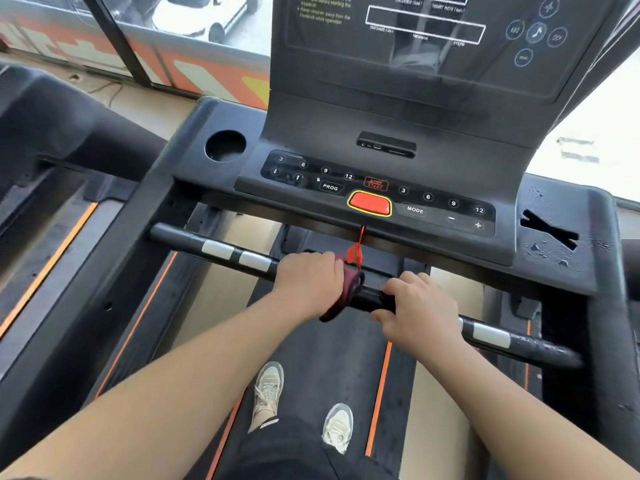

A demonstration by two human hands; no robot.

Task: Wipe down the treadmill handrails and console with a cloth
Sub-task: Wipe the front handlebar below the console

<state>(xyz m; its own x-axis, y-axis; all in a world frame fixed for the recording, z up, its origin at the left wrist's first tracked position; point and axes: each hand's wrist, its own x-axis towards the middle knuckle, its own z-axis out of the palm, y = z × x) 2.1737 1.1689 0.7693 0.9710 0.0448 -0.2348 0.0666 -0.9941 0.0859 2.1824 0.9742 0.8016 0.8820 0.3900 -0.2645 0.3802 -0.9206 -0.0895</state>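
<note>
The cloth point(344, 289), a dark reddish rag, sits on the front handrail point(194, 240) near its middle. It is bunched under my left hand point(306, 282), whose fingers point(320, 259) curl over the bar and hold the rag against it. Just to the right, my right hand point(420, 308) grips the bare bar with its fingers closed round it. The two hands are near but apart, with a short stretch of black rail showing between them.

The red safety clip point(355, 253) dangles on its cord at the rag's upper edge; I cannot tell whether it touches. Silver grip plates point(218, 249) lie on the rail left of my left hand, and another lies beyond my right. Above sits the console point(381, 194) with its button strip. Its right-hand tray carries specks or droplets.

I judge this to be the handrail step, mid-bar, with the console not yet reached. The next move calls for sliding the rag along the rail under a firm wrap. My right hand must get out of its path, and the rag should stay clear of the clip's cord so the cord isn't tugged.
</note>
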